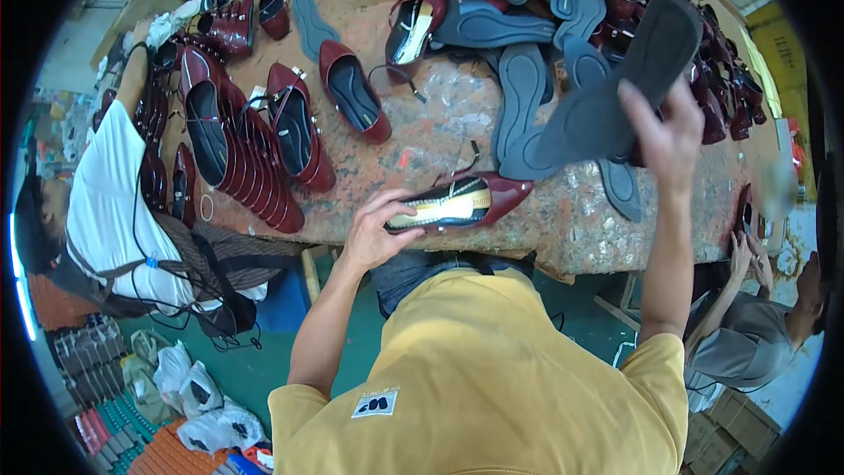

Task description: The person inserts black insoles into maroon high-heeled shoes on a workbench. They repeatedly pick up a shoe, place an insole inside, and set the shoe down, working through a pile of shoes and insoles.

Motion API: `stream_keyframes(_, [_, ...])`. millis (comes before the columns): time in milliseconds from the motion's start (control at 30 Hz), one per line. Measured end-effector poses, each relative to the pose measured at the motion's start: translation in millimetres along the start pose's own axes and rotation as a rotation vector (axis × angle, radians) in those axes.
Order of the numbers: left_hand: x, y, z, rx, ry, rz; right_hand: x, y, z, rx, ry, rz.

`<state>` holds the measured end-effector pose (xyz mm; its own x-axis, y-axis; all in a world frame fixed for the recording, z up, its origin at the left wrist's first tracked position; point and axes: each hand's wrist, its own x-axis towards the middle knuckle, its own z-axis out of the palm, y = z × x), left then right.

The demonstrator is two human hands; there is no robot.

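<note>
Head view, one entry per item.

Left hand (374, 233): fingers curled around the heel end of a dark red pointed shoe (457, 204), gripping it at the near edge of the desk (563, 211). The shoe lies on its side, toe pointing right, its pale insole showing.

Right hand (664, 136): raised above the desk, closed on a grey sole (620, 84), fingers wrapped over its lower end. The sole tilts up and to the right, clear of the desk surface.

Row of dark red shoes (242, 154): set close together, overlapping, on the left part of the desk. Two more red shoes (352, 92) lie just to their right, apart from the held shoe.

Heap of grey soles (519, 62): loosely piled at the desk's middle and far side, behind the raised sole. More dark red shoes (721, 79) are heaped along the far right.

Person in a white top (114, 202): at the desk's left end, arm reaching along the shoes.

Person in a grey top (747, 343): at lower right, both hands up near the desk's edge.
</note>
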<state>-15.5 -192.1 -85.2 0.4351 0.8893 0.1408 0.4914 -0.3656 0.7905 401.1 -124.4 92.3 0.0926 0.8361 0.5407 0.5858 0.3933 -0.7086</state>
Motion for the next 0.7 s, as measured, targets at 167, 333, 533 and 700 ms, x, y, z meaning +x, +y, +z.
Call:
stream_keyframes(167, [16.3, 17.9, 8.8, 0.029, -0.088, -0.093, -88.3, 7.3, 63.9, 0.583, -0.550, 0.674])
stream_keyframes(333, [8.2, 29.9, -16.1, 0.002, -0.047, -0.038, -116.6, 4.9, 82.6, 0.165, -0.932, 0.316])
stream_keyframes(533, [7.2, 49.9, -22.2, 0.114, -0.035, -0.265, -130.6, 17.2, 145.9, 0.011, -0.928, -0.082])
stream_keyframes(700, [5.8, 46.9, -16.0, 0.029, -0.035, -0.262, -142.5, 24.7, 177.9, 0.013, -0.865, -0.311])
